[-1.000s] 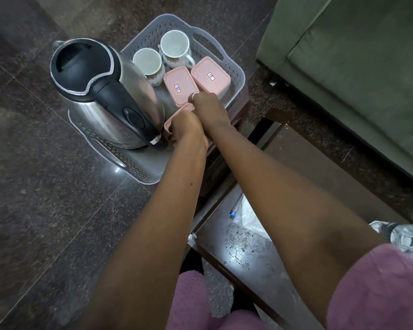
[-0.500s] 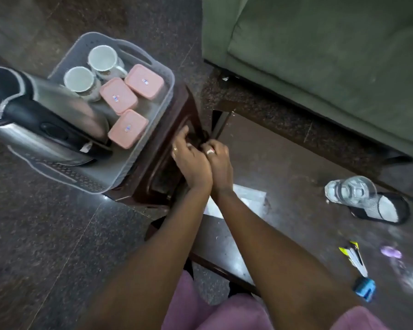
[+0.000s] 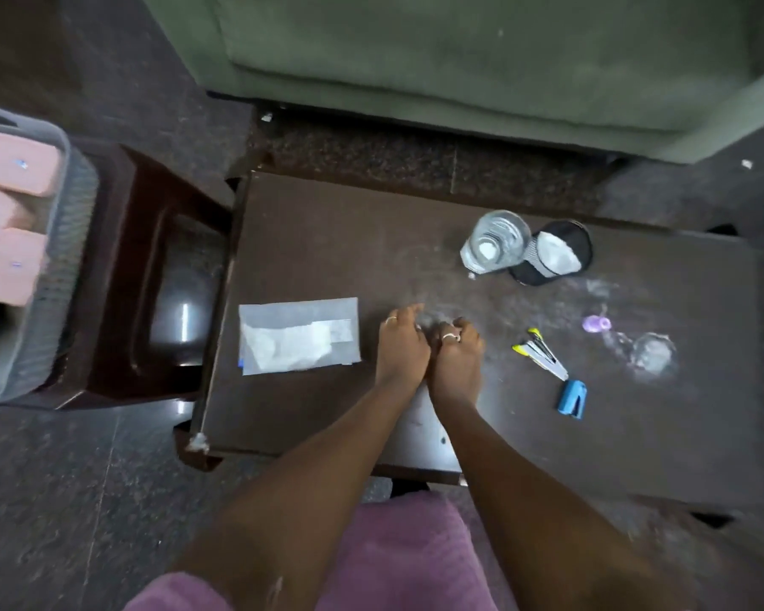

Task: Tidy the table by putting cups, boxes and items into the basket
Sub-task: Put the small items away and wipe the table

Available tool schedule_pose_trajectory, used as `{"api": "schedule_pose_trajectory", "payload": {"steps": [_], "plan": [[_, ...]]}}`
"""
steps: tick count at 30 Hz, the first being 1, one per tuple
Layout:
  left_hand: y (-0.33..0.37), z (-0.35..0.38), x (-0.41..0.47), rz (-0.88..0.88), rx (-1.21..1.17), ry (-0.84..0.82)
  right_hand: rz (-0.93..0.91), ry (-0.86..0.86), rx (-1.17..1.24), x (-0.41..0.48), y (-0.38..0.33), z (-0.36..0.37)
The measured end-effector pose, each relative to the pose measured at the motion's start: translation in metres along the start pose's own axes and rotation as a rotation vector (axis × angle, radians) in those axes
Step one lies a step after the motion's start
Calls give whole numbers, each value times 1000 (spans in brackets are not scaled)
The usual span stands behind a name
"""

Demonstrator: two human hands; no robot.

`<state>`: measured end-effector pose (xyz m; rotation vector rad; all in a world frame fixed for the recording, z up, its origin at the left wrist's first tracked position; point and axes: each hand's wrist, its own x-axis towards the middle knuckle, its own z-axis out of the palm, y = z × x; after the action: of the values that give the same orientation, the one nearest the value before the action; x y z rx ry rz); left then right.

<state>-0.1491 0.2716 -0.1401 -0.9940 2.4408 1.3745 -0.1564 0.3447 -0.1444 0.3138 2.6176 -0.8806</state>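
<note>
Both hands empty over the table, basket off to the far left.

Left hand point(image 3: 401, 341) and right hand point(image 3: 455, 346) touch side by side, loosely curled, holding nothing. The glass point(image 3: 495, 242), stapler point(image 3: 543, 351) and packet point(image 3: 298, 335) lie on the table point(image 3: 327, 240); basket point(image 3: 40, 275) sits well apart. Risk: a rushed reach tips the glass against the black holder point(image 3: 552, 253) just beside it.
</note>
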Motion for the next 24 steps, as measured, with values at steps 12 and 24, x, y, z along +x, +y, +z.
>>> {"api": "schedule_pose_trajectory", "payload": {"steps": [12,24], "plan": [[82,154,-13,627,723,-378,259,170,-365,44,128,-100],[67,155,-11,793,1051,-415,281,0,-330,49,139,-100]]}}
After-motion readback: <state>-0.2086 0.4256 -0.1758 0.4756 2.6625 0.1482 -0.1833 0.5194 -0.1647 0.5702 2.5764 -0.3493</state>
